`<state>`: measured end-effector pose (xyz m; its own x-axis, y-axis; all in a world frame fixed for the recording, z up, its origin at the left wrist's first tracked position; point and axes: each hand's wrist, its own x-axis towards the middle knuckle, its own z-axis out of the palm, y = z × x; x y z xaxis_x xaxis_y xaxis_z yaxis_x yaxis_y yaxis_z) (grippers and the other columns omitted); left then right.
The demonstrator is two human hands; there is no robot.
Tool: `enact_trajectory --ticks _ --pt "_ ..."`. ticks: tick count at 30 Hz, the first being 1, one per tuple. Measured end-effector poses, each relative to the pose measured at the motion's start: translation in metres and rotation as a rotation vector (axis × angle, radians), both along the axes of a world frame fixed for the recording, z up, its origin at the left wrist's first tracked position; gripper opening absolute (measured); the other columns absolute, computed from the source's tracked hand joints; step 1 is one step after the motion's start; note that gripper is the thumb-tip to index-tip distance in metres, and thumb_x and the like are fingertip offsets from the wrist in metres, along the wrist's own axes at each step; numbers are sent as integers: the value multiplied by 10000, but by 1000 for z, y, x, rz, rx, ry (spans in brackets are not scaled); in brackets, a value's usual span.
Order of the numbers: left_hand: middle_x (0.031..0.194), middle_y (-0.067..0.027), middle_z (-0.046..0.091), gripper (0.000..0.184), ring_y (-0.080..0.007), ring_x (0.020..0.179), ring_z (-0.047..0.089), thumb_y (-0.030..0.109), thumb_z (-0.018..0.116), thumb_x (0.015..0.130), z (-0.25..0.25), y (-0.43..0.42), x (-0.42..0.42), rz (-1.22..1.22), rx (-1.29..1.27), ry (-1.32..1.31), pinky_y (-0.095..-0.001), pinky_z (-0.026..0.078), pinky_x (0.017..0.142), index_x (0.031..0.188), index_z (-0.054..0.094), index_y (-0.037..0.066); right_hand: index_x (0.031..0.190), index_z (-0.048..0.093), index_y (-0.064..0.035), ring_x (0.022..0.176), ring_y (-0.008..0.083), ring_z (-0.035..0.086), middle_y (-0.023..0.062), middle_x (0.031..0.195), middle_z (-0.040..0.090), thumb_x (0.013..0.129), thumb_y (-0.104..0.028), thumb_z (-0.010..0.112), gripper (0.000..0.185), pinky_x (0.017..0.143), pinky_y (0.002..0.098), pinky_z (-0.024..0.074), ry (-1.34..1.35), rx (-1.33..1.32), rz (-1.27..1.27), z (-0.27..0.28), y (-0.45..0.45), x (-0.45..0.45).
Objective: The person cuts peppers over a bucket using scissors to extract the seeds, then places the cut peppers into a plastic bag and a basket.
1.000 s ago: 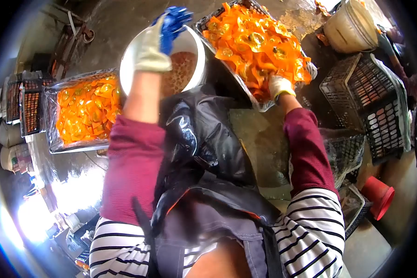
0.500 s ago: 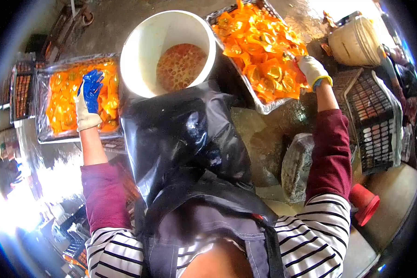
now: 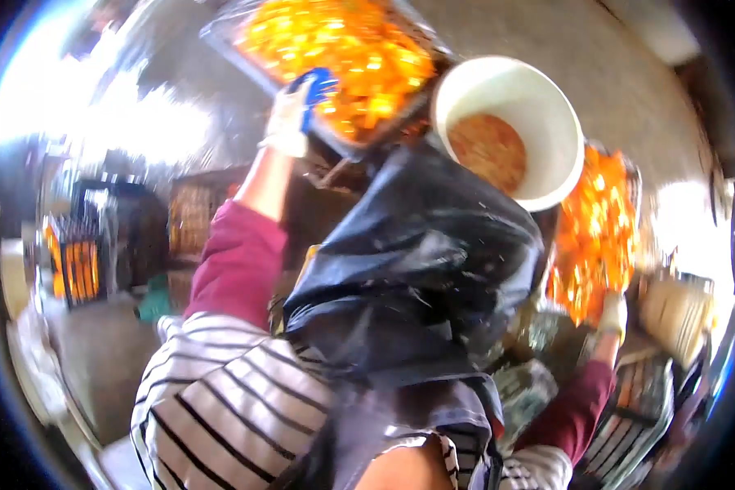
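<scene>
My left hand [image 3: 298,110], in a white and blue glove, is at the near left edge of a lined crate [image 3: 257,72] of orange pieces [image 3: 347,57]; motion blur smears its fingers. My right hand [image 3: 612,314], gloved in white, is at the near end of a second heap of orange pieces [image 3: 596,233], its fingers blurred and partly hidden. Between the two heaps stands a white bucket [image 3: 555,131] with reddish-brown liquid [image 3: 488,151] in the bottom. A black apron [image 3: 408,269] covers my lap just below the bucket.
A tan bucket [image 3: 674,318] stands at the right, with a dark crate [image 3: 629,408] below it. Clear plastic [image 3: 523,400] lies near my right forearm. At the left are a crate with orange contents [image 3: 75,257], a brown crate [image 3: 192,216] and a green object [image 3: 153,298].
The view has swung to the left, so the bucket and right heap appear farther right. My left hand has gone from over the bucket to the left crate. My right hand stays beside its heap.
</scene>
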<state>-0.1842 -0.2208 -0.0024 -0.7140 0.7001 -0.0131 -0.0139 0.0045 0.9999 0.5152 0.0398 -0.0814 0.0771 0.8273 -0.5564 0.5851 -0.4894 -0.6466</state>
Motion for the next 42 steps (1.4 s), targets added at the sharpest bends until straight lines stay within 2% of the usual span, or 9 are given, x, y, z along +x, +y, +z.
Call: enact_trajectory --ticks 3,9,14,20,21,25,30,33,42 --pt "1130 -114 635 364 -197 1036 610 227 530 934 6 -12 -12 162 127 -32 -297 457 936 1200 565 -18 946 599 -70 639 178 571 62 731 592 918 -326 432 307 526 349 464 -470 189 519 -48 31 72" --pt "935 -83 656 382 -135 674 615 236 693 824 36 4 -2 240 -211 447 -234 512 664 1151 611 55 1151 558 -16 907 224 595 145 1000 620 951 -185 295 371 782 355 481 -128 -16 7 30 5 -44" --pt "1345 -199 455 703 -352 1186 492 513 558 845 -5 82 -8 -114 -738 1064 -441 373 1017 1400 357 131 1223 502 1 980 306 583 204 1175 576 965 -243 351 386 838 377 443 -483 164 442 44 18 -90" --pt "1110 -181 618 475 -316 1012 602 398 640 772 -30 144 -26 -420 -1088 1004 -422 482 854 1083 587 43 1015 576 -23 840 155 563 68 903 607 968 -279 404 312 768 315 479 -147 261 366 8 21 -75" --pt "1049 -189 634 451 -303 994 609 374 618 785 -33 148 -32 -496 -1085 996 -427 482 842 1090 589 43 1014 583 -35 846 161 573 49 919 614 952 -227 456 238 778 316 486 123 211 355 32 -1 -97" --pt "941 -49 660 361 -169 825 605 311 662 823 -57 145 -77 -436 -872 437 -312 472 706 1107 610 95 1038 605 -18 820 130 579 63 926 629 954 -221 458 265 735 299 477 -677 461 665 60 -30 -100" --pt "1153 -46 613 372 -160 1067 564 83 598 860 -24 98 -99 -259 -115 -314 -250 445 910 1227 560 36 1123 584 -62 1030 335 576 201 1091 612 927 -216 416 301 860 395 450 -217 273 153 11 -12 -18" --pt "1186 -92 610 384 -181 1095 569 16 584 855 -74 71 -166 -86 -276 993 -295 447 921 1235 533 37 1191 565 -54 955 237 585 145 1067 626 928 -177 430 320 829 328 452 -21 182 -15 47 -32 -37" --pt "1113 -127 633 307 -266 1036 611 204 602 845 100 130 121 -483 -186 935 -339 499 854 1140 609 120 1187 554 -27 843 170 623 98 1010 655 956 -253 440 343 740 270 469 475 222 -87 82 -27 -175"
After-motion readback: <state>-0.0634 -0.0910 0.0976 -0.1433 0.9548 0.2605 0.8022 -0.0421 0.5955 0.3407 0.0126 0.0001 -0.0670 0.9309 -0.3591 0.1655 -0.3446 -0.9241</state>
